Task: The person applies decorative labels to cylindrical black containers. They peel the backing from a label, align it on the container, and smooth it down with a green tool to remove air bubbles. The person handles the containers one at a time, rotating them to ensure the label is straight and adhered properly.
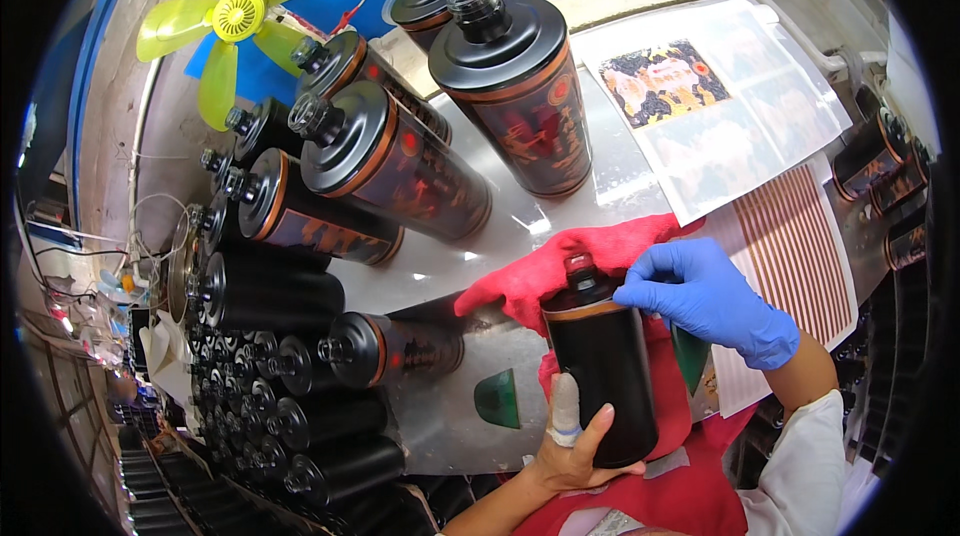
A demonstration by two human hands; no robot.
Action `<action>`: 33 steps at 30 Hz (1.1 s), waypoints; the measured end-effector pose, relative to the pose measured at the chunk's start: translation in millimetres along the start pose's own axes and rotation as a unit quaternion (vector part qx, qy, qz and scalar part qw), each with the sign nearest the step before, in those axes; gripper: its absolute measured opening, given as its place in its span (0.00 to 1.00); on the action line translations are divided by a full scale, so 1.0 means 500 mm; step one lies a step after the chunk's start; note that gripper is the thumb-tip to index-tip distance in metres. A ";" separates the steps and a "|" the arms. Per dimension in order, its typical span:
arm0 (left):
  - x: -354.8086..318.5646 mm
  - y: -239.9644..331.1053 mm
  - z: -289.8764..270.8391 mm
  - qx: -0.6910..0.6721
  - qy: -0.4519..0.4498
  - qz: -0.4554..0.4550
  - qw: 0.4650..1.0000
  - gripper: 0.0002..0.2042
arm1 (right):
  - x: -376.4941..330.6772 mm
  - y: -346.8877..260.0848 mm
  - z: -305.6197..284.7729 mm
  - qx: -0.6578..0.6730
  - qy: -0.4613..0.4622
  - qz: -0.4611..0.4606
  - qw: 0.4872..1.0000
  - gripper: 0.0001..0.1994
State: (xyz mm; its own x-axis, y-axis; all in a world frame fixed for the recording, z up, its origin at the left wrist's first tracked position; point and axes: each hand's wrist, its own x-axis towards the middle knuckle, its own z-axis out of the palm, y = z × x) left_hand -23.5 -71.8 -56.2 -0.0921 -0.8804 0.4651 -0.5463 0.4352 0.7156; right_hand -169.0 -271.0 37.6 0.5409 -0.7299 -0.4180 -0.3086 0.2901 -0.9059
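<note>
From my feed: black bottle (600, 391) stands slightly tilted at the near edge of the metal table (530, 346), in front of a red cloth (515, 281). Left hand (570, 463), one finger wrapped, grips its lower body. Blue-gloved right hand (705, 301) has fingertips pinched together at the copper band (583, 312); whether they hold anything, I cannot tell. Green scraper (497, 400) lies left of the bottle.
</note>
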 end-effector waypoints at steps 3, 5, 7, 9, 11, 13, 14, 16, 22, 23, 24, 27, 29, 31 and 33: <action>0.017 0.008 -0.016 -0.033 -0.003 -0.003 0.999 0.50 | -0.002 -0.007 -0.005 0.049 -0.030 0.017 0.998 0.13; 0.012 0.025 -0.012 -0.046 0.018 -0.046 0.998 0.47 | -0.006 -0.014 -0.008 0.051 -0.036 0.021 0.998 0.12; 0.018 0.045 -0.011 0.007 -0.002 -0.059 0.998 0.44 | -0.008 -0.021 -0.004 0.013 -0.029 0.021 0.999 0.12; 0.041 0.068 -0.015 0.124 -0.062 -0.042 0.990 0.41 | -0.004 -0.007 -0.002 -0.004 -0.022 -0.005 1.000 0.11; 0.053 0.074 -0.004 0.175 -0.070 -0.040 0.981 0.36 | -0.002 -0.003 -0.002 -0.017 -0.018 -0.019 1.000 0.11; 0.045 0.067 0.002 0.207 -0.096 -0.057 0.972 0.35 | 0.001 -0.003 -0.001 -0.024 -0.019 -0.020 0.999 0.10; 0.055 0.070 -0.004 0.208 -0.080 -0.047 0.974 0.35 | 0.002 -0.006 -0.001 -0.021 -0.018 -0.010 1.000 0.10; 0.052 0.065 -0.011 0.185 -0.089 -0.049 0.977 0.36 | 0.004 -0.012 -0.003 -0.017 -0.017 0.008 1.000 0.10; 0.025 0.008 -0.014 0.000 -0.045 -0.021 0.999 0.46 | -0.004 0.013 -0.015 -0.002 0.025 -0.010 1.000 0.09; 0.026 0.003 -0.021 -0.022 -0.043 -0.013 0.999 0.48 | -0.009 0.013 -0.016 0.011 0.034 0.009 0.999 0.09; 0.028 0.005 -0.034 -0.044 -0.051 -0.012 0.998 0.51 | -0.018 0.011 -0.018 0.024 0.044 0.027 0.998 0.09; 0.049 -0.013 -0.040 -0.168 0.135 -0.055 0.975 0.39 | -0.037 0.029 -0.019 0.062 0.067 0.059 0.994 0.08; 0.140 -0.009 -0.052 -0.200 0.256 -0.171 0.930 0.31 | -0.048 0.051 -0.017 0.106 0.069 0.070 0.989 0.08; 0.204 -0.018 -0.048 -0.265 0.256 -0.223 0.903 0.31 | -0.054 0.068 -0.008 0.111 0.049 0.074 0.990 0.08; 0.227 -0.033 -0.029 -0.355 0.241 -0.227 0.875 0.33 | -0.063 0.072 -0.001 0.122 0.040 0.078 0.989 0.07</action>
State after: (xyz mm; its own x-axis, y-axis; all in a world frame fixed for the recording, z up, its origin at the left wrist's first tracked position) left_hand -12.9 -176.3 -7.8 0.4543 -0.8860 0.0929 0.2337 0.2192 0.9473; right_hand -197.4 -237.7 17.9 0.4342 -0.7085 -0.5563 -0.1805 0.5366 -0.8243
